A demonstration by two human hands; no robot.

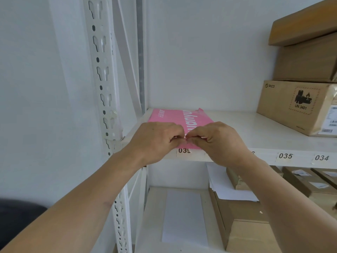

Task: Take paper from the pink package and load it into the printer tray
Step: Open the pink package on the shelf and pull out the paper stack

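While the pink package [179,123] lies flat at the shelf [255,136] front edge, left hand [155,141] and right hand [222,141] both pinch its near wrapper edge, fingers closed. Likely a heavy ream in thin, tearable wrap; better gripped under both sides. Readable: shelf labels "035" [285,155], "034" [321,157]; cardboard box [295,106] reads "PICO", "UN 3481".

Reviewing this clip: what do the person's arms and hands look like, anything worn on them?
Both forearms are bare as far as the frame shows, with no sleeves in view. The left hand and right hand wear no gloves, and no rings, watch or bracelets are visible. Fingernails look short and unpainted.
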